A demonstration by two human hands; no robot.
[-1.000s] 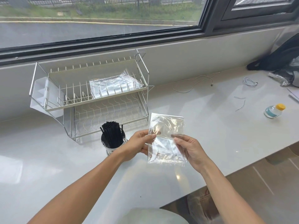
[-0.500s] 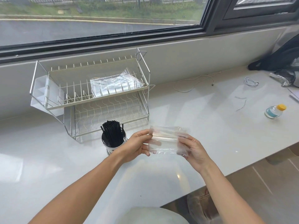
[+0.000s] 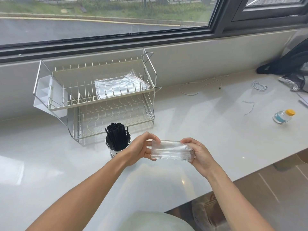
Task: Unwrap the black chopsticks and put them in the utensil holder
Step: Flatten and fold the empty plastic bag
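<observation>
Head view: both hands hold a folded, crinkled clear plastic wrapper [image 3: 172,150] above a glossy white countertop [image 3: 208,130]. Left hand [image 3: 141,150] pinches its left end between thumb and fingers; right hand [image 3: 199,153] grips the right end, fingers curled around it. Slender matte black chopsticks [image 3: 116,136] stand bundled upright in a round, shiny metal utensil holder [image 3: 115,151], just left of the hands. Behind it, a two-tier steel wire dish rack [image 3: 106,99] carries flat, clear plastic bags [image 3: 120,85] on its upper shelf.
</observation>
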